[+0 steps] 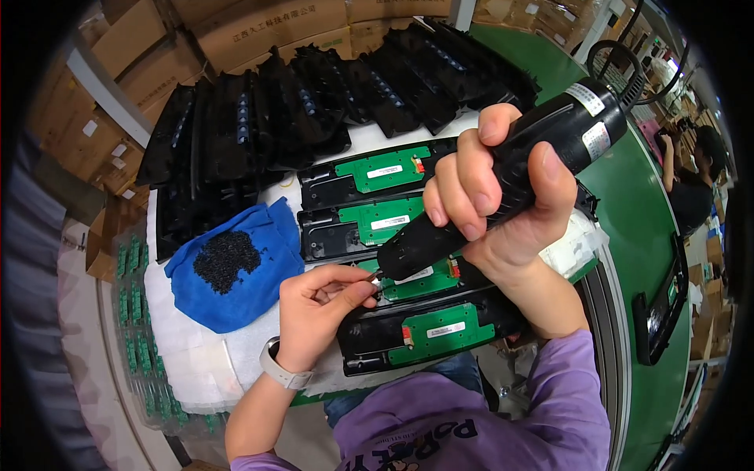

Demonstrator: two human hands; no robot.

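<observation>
My right hand [503,192] is wrapped round a black electric screwdriver [420,245], which slants down to the left. Its metal bit points at the third of several black plastic panels, beside the green circuit board [400,289] on it. At the bit, my left hand [322,302] pinches with thumb and forefinger; whatever lies between them is too small to make out. The nearest black panel [369,339] carries a similar green board [444,334] and lies just below the hands. To the left, a blue cloth [224,310] holds a heap of small black screws [226,261].
Black plastic housings [228,125] are piled along the back. White padding [188,361] covers part of the green table [640,228]. Trays of green boards [133,314] stand at the left edge. A black frame [660,314] lies far right, near another person [695,180]. Cardboard boxes [267,31] stack behind.
</observation>
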